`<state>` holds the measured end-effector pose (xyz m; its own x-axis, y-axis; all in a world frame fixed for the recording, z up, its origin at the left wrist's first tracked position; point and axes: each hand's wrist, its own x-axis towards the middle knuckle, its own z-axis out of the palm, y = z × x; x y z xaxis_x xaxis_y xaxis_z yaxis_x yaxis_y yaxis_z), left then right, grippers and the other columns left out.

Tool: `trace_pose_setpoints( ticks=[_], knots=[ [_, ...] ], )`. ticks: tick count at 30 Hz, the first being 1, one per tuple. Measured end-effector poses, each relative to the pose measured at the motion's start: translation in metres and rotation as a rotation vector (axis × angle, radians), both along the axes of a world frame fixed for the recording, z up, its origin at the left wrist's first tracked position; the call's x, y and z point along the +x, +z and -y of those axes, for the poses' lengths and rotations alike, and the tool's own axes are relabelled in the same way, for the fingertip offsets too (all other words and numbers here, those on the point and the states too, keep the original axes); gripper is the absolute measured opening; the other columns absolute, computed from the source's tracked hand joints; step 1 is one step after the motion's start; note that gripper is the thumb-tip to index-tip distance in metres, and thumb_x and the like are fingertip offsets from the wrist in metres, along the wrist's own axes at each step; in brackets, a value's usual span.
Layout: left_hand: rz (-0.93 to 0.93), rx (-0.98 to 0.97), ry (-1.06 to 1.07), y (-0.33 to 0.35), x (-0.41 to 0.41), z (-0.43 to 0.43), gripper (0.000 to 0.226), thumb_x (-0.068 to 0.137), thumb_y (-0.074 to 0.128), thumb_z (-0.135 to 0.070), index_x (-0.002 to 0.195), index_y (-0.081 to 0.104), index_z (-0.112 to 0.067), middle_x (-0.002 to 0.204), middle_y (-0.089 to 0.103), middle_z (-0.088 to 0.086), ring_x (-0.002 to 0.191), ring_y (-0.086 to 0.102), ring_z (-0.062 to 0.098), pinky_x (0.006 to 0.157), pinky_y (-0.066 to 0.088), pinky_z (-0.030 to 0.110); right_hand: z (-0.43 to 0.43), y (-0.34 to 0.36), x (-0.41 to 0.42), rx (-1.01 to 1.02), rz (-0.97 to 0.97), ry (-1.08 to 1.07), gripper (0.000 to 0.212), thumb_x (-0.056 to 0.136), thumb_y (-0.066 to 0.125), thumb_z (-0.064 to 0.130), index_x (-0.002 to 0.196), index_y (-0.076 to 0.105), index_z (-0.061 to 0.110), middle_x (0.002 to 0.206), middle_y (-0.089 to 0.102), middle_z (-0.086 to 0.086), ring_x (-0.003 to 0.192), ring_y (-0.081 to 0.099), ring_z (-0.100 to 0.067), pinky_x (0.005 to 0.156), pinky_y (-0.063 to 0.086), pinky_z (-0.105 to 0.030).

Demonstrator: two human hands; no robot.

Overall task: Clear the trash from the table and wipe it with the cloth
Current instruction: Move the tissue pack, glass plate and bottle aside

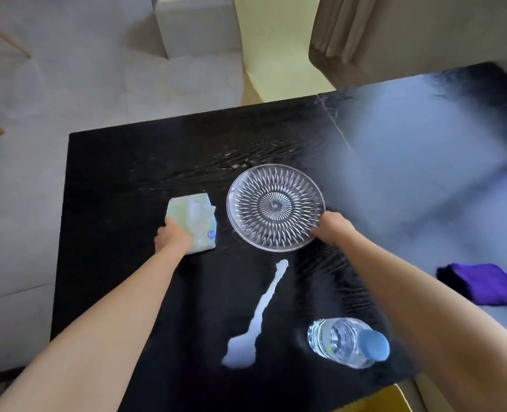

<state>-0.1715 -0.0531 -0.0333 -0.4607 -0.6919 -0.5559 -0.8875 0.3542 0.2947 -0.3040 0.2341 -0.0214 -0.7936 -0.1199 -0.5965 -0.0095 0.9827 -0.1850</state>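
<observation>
The left hand [173, 237] was clamped on a crumpled wrapper [193, 223], probably to lift it off the black tabletop [121, 173] as trash. The right hand [329, 226] gripped the near rim of a glass plate [276, 207], likely to clear room for wiping. Between and below both hands ran a white spill [255, 316]; nearer the right forearm stood a water bottle [347, 341], in the way of a wipe. The purple cloth [484, 282] lay untouched, well right of the right hand.
</observation>
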Motion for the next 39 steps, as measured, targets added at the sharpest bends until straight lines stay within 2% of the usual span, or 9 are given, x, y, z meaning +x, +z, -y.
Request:
trace_pose_setpoints(
  ticks=[5,7,9,10,13,16,28,34,39],
  knots=[
    [-0.025,0.011,0.179,-0.012,-0.008,0.001,0.069,0.074,0.072,-0.019,0.13,0.034,-0.005,0.13,0.047,0.02,0.118,0.048,0.037,0.088,0.046,0.047,0.008,-0.021,-0.014,-0.143,-0.028,-0.333,0.055,0.086,0.06,0.026,0.124,0.039,-0.007,0.128,0.052,-0.022,0.115,0.055,-0.037,0.086,0.047,-0.037],
    [-0.005,0.017,0.193,-0.015,-0.01,0.003,0.067,0.072,0.074,-0.018,0.128,0.039,-0.003,0.13,0.048,0.019,0.117,0.049,0.036,0.089,0.047,0.045,0.011,-0.024,-0.02,-0.23,0.035,-0.462,0.051,0.086,0.061,0.019,0.123,0.036,-0.005,0.123,0.055,-0.021,0.104,0.062,-0.037,0.058,0.055,-0.032],
    [0.009,0.004,0.168,-0.015,-0.012,0.003,0.063,0.073,0.074,-0.016,0.126,0.043,-0.002,0.13,0.047,0.019,0.117,0.05,0.036,0.088,0.047,0.043,0.011,-0.029,-0.027,-0.339,0.103,-0.596,0.046,0.085,0.061,0.009,0.122,0.036,-0.003,0.118,0.055,-0.021,0.095,0.066,-0.036,0.027,0.045,-0.023],
    [0.008,0.0,0.156,-0.014,-0.013,0.002,0.061,0.073,0.073,-0.014,0.126,0.044,-0.003,0.131,0.045,0.019,0.117,0.049,0.036,0.088,0.047,0.043,0.009,-0.03,-0.029,-0.385,0.141,-0.661,0.043,0.084,0.06,0.004,0.121,0.04,-0.003,0.111,0.057,-0.021,0.084,0.068,-0.032,0.023,0.04,-0.021],
    [-0.012,0.009,0.166,-0.011,-0.015,-0.001,0.061,0.074,0.072,-0.013,0.127,0.042,-0.006,0.131,0.041,0.018,0.115,0.048,0.037,0.091,0.048,0.045,0.005,-0.032,-0.035,-0.486,0.229,-0.78,0.01,0.082,0.055,-0.006,0.09,0.058,0.001,0.077,0.056,-0.018,0.039,0.051,-0.019,0.029,0.04,-0.017],
    [-0.051,0.043,0.202,-0.003,-0.015,-0.005,0.058,0.074,0.071,-0.011,0.123,0.041,-0.009,0.124,0.048,0.017,0.102,0.053,0.033,0.078,0.048,0.041,0.002,-0.022,-0.039,-0.63,0.244,-0.833,0.025,0.083,0.051,-0.011,0.068,0.049,0.009,0.07,0.054,-0.017,0.023,0.046,-0.011,0.032,0.041,-0.015],
    [-0.441,0.238,0.334,0.054,-0.062,-0.047,0.058,0.074,0.071,0.0,0.125,0.045,-0.008,0.114,0.053,0.007,0.099,0.052,0.024,0.077,0.04,0.032,-0.059,0.029,-0.069,-0.884,0.033,-0.855,0.026,0.087,0.052,-0.006,0.068,0.051,0.012,0.032,0.056,0.006,0.029,0.055,0.0,0.032,0.045,-0.014],
    [-0.554,0.471,0.352,0.062,-0.117,-0.097,0.052,0.07,0.073,0.002,0.117,0.053,-0.006,0.112,0.061,0.007,0.1,0.061,0.026,0.085,0.051,0.037,-0.124,0.031,-0.096,-0.931,-0.049,-1.003,0.024,0.084,0.052,-0.008,0.068,0.055,0.009,0.04,0.059,0.002,0.029,0.054,-0.002,0.036,0.049,-0.019],
    [-0.562,0.628,0.33,0.055,-0.163,-0.148,0.046,0.067,0.074,0.004,0.108,0.06,-0.009,0.116,0.066,0.013,0.104,0.064,0.029,0.094,0.051,0.045,-0.166,0.025,-0.116,-0.924,-0.085,-1.132,0.019,0.08,0.051,-0.008,0.07,0.056,0.007,0.067,0.057,-0.01,0.035,0.058,-0.01,0.039,0.047,-0.019]
  ],
)
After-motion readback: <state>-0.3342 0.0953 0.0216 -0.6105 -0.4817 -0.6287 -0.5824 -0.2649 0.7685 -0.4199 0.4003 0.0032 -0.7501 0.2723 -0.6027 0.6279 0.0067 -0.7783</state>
